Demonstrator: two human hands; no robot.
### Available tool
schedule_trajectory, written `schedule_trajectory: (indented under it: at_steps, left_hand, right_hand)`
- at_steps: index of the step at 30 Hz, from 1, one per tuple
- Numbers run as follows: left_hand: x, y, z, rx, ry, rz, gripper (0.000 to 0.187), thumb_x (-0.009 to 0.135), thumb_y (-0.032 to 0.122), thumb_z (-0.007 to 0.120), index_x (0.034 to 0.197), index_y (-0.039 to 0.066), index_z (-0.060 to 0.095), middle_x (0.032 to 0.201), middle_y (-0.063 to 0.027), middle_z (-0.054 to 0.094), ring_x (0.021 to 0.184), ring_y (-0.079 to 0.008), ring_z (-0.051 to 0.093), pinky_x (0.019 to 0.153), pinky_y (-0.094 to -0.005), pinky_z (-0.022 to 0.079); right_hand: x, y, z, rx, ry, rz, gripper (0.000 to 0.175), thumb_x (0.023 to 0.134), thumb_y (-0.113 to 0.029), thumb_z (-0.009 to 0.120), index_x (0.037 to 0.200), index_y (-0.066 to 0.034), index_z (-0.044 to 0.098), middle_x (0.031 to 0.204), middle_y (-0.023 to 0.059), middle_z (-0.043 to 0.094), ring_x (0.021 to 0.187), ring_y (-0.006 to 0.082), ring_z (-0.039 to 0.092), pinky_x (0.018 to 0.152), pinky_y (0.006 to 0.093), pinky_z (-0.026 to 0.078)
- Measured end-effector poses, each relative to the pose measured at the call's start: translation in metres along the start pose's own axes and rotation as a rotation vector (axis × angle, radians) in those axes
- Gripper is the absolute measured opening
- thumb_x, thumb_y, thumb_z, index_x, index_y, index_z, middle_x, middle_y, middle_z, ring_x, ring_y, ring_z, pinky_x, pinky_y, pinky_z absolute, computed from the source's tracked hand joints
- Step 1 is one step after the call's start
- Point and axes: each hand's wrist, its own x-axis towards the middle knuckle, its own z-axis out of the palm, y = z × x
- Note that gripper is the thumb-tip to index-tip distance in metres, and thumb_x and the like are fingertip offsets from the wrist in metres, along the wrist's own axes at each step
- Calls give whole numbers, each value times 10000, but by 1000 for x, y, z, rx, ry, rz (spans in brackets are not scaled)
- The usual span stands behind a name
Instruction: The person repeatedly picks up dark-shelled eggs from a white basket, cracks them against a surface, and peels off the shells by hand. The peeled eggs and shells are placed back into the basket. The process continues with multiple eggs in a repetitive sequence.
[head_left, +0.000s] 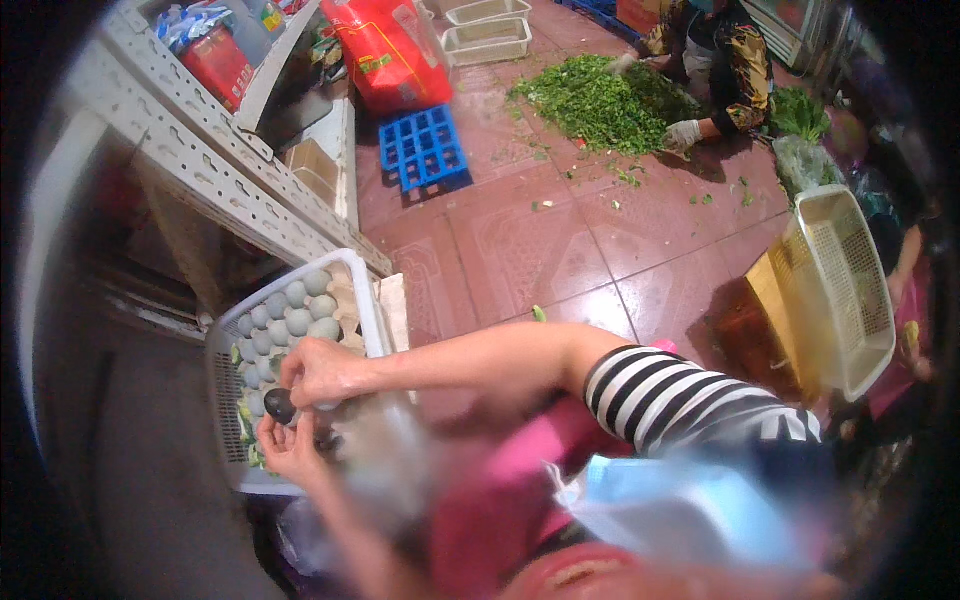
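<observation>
A dark, glossy egg (280, 406) is held between my two hands over a white plastic basket (352, 262). The thumb and fingers of my right hand (326, 373) pinch it from above, below a striped sleeve. My left hand (291, 450) cups it from underneath with curled fingers. In the basket, pale grey-green eggs (298, 322) sit in rows in a moulded pulp egg tray (345, 296), which shows bare cups at its far side. Green leafy scraps (246, 424) lie along the basket's left side. My forearms hide part of the basket.
A perforated white metal shelf frame (225, 180) stands close on the left. A blue plastic crate (424, 148) and a red bag (386, 52) are on the tiled floor. Gloved hands (682, 135) of a co-worker touch chopped greens (600, 101). A cream basket (844, 292) stands at right near another person's arm.
</observation>
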Motion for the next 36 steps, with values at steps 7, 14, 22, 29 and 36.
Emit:
schedule_trajectory:
  at_steps: [7, 14, 22, 29, 36]
  left_hand:
    - [-5, 23, 1, -23, 10, -99, 424, 737, -67, 686, 1116, -15, 503, 1031, -108, 581, 852, -152, 579, 694, -252, 496]
    - [-3, 8, -2, -135, -50, -85, 385, 781, 7, 668, 1132, 5, 510, 1020, -58, 586, 819, -108, 577, 670, -212, 481]
    - [-6, 23, 1, -213, -132, -124, 356, 778, 15, 684, 1098, 27, 529, 1017, -47, 566, 809, -113, 575, 634, -222, 478]
    - [10, -34, 0, -298, -140, -109, 351, 771, 24, 688, 1093, -16, 554, 1005, -56, 589, 836, -126, 564, 696, -242, 470]
    - [4, -10, -2, -289, -179, -81, 313, 769, 53, 699, 1058, -20, 604, 951, -57, 622, 790, -118, 585, 664, -232, 461]
  right_hand:
    - [3, 3, 2, 19, -32, 66, 213, 610, -77, 628, 796, 9, 685, 730, 107, 665, 694, 152, 621, 643, 294, 497]
    - [9, 36, 9, 214, -76, 133, 237, 635, -84, 641, 846, 21, 663, 733, 89, 661, 689, 134, 604, 646, 284, 491]
    - [-5, 4, 4, -15, 39, -27, 246, 615, -118, 622, 832, -7, 648, 679, 96, 623, 659, 179, 608, 605, 315, 472]
    - [-6, 11, 8, -230, 107, 64, 192, 578, -144, 638, 746, -53, 618, 642, 95, 596, 638, 273, 606, 583, 388, 462]
    - [3, 17, 12, -217, 148, 40, 139, 593, -127, 641, 718, -67, 647, 699, 115, 637, 706, 278, 633, 633, 391, 483]
